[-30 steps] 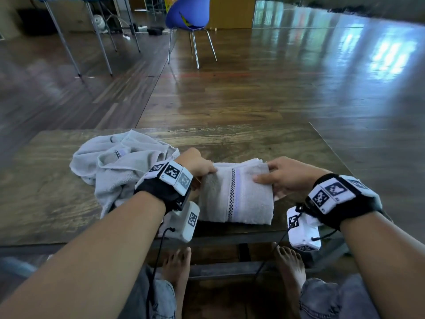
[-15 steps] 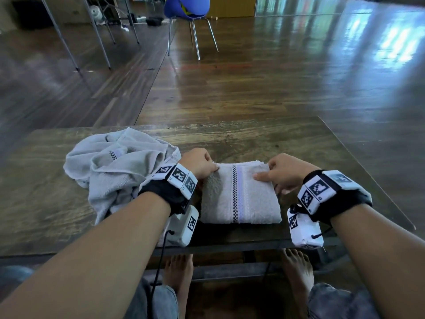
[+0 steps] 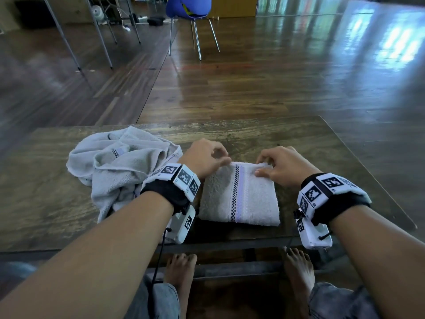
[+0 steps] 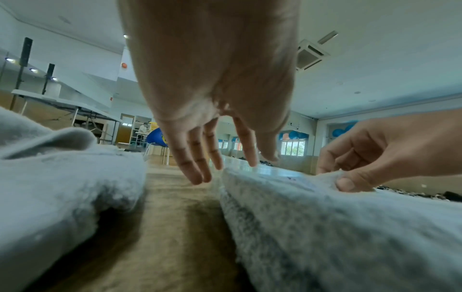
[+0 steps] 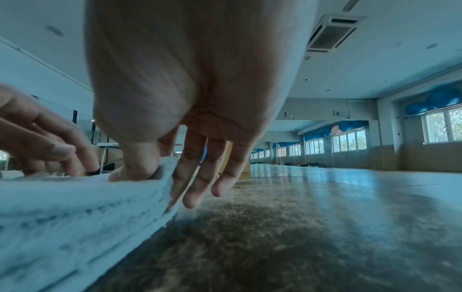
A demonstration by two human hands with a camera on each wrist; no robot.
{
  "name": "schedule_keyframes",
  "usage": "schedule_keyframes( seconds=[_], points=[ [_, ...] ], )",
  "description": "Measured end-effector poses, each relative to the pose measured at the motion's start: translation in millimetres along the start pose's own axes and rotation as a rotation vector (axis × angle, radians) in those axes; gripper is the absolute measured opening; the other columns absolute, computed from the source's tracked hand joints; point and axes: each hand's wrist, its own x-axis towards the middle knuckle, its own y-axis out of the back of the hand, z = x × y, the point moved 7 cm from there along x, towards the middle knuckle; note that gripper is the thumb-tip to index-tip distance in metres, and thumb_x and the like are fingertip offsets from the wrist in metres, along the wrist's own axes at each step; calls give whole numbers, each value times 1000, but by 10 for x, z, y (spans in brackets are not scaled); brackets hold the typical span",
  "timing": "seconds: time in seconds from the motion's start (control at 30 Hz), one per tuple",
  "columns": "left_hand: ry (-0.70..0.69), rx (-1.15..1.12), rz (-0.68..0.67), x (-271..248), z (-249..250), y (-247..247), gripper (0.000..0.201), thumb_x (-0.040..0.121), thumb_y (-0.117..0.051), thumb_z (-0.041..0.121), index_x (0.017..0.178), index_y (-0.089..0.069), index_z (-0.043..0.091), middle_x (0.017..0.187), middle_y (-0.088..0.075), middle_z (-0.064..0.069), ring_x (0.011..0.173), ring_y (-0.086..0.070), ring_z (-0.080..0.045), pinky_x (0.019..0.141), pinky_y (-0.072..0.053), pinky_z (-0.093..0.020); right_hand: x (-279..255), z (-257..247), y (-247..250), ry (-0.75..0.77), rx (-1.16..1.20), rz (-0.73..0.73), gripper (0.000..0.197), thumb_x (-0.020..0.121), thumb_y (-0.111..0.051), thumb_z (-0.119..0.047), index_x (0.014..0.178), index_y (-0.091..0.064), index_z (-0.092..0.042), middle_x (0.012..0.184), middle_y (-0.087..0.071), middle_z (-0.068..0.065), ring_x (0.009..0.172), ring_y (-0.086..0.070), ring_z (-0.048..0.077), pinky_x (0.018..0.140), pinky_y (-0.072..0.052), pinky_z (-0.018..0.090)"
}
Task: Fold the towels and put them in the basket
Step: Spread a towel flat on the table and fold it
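Note:
A folded white towel (image 3: 239, 196) with a checked and lilac stripe lies flat near the front edge of the wooden table (image 3: 310, 146). My left hand (image 3: 224, 161) pinches its far left corner with thumb and index, the other fingers (image 4: 197, 170) hanging beside it. At the far right corner, my right hand (image 3: 261, 168) pinches the top layer, thumb (image 5: 135, 170) on top. A crumpled grey-white towel (image 3: 124, 166) lies in a heap to the left of my left wrist. No basket is in view.
The table's right edge (image 3: 368, 178) runs close by my right wrist. Beyond the table is polished wooden floor, with a blue chair (image 3: 187, 8) and the metal legs of a folding table (image 3: 101, 42) further back. My bare feet (image 3: 181, 270) rest under the table.
Both hands have slid from the towel's side edges to its far corners. My right hand lay flat on the towel before and now pinches the corner.

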Motion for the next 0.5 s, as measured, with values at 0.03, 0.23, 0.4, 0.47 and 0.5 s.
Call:
schedule_keyframes(
  seconds=[0.03, 0.23, 0.4, 0.47, 0.5],
  points=[
    [-3, 42, -63, -14, 20, -57, 29, 84, -69, 52, 101, -72, 28, 95, -55, 4, 96, -57, -17, 90, -49, -38, -12, 0, 15, -14, -4, 6, 18, 82, -73, -51, 80, -60, -39, 102, -62, 1, 98, -58, 20, 90, -52, 46],
    [67, 137, -56, -91, 75, -110, 46, 84, -67, 49, 124, -56, 30, 125, -44, -12, 118, -48, -33, 102, -43, -51, -66, 66, 100, -179, -115, 102, 31, 84, -72, -47, 74, -58, -21, 96, -61, 3, 88, -61, 26, 77, -53, 39],
    [83, 180, -70, -229, 222, -150, 55, 82, -63, 56, 130, -50, 33, 133, -35, -10, 130, -30, -31, 109, -32, -51, -96, 126, 125, -272, -157, -4, 30, 80, -63, -30, 59, -50, -13, 71, -60, 6, 69, -60, 27, 64, -44, 31],
    [107, 232, -93, -273, 235, -194, 57, 84, -60, 59, 133, -46, 33, 142, -27, -11, 136, -22, -33, 111, -24, -52, -123, 158, 100, -292, -156, -70, 31, 78, -62, -29, 57, -45, -14, 65, -55, 6, 66, -57, 27, 63, -41, 31],
    [126, 258, -104, -294, 235, -224, 59, 85, -58, 61, 134, -43, 32, 147, -21, -12, 139, -18, -34, 112, -21, -53, -136, 163, 115, -293, -160, -47, 31, 78, -61, -29, 56, -45, -13, 65, -55, 5, 64, -57, 26, 62, -41, 30]
  ],
)
